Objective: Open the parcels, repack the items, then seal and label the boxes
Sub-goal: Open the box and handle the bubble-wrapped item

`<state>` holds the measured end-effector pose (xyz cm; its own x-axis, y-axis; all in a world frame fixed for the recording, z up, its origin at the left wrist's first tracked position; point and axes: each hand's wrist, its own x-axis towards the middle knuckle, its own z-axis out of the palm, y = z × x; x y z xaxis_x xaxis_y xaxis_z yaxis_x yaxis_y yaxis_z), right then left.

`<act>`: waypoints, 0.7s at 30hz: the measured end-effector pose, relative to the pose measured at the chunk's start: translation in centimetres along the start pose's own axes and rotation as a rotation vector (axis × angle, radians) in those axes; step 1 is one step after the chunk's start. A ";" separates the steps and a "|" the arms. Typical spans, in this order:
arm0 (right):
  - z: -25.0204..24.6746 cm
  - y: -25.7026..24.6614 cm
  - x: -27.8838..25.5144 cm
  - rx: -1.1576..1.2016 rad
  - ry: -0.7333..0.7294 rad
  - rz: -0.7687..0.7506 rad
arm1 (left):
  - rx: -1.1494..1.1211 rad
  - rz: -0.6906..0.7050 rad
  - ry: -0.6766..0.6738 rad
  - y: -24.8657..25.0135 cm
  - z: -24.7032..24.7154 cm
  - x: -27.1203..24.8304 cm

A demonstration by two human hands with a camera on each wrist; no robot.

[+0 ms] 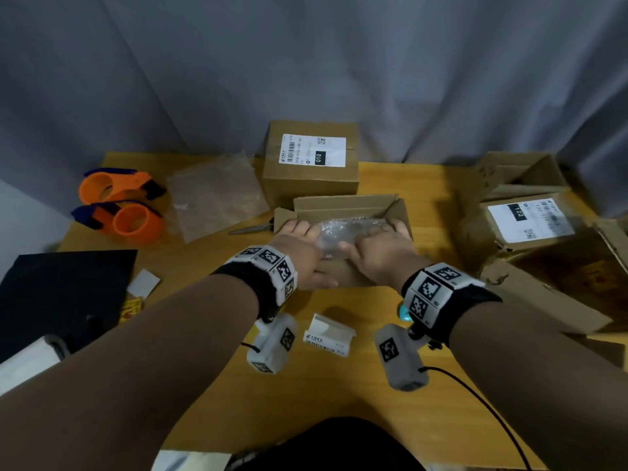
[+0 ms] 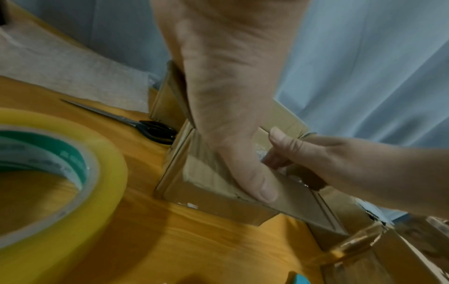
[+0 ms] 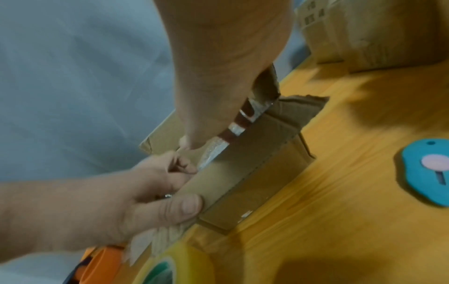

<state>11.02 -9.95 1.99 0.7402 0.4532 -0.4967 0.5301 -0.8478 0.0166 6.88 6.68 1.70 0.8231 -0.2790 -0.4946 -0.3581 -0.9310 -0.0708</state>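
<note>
your left hand [image 1: 303, 254] and right hand [image 1: 376, 253] both reach into the small open cardboard box [image 1: 346, 212] at the middle of the wooden table [image 1: 306, 396], fingers curled around a bubble-wrapped item [image 1: 343, 232] inside it, left thumb pressed on the box's near wall.

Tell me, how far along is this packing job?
Partway, it seems. One sealed box with a label stands at the back. Both hands, left hand and right hand, are pressing a bubble-wrapped item into the small open box. Its flaps are still up, so taping and labelling remain; tape dispensers and a loose label wait nearby.
</note>
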 end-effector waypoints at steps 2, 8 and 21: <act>0.0 0.2 -0.5 -0.077 -0.013 0.039 | -0.052 0.045 0.108 -0.2 0.0 -0.5; 0.9 0.7 -0.4 -0.081 -0.200 -0.007 | -0.086 0.049 0.053 -0.2 1.1 -1.3; -0.3 3.4 -2.5 0.586 0.441 0.238 | -1.000 -0.470 0.562 -1.5 0.1 -3.6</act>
<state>11.05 -13.89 3.53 0.9685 0.2035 -0.1435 0.1209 -0.8880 -0.4437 4.45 9.07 3.49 0.9440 0.2977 -0.1422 0.3127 -0.6702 0.6731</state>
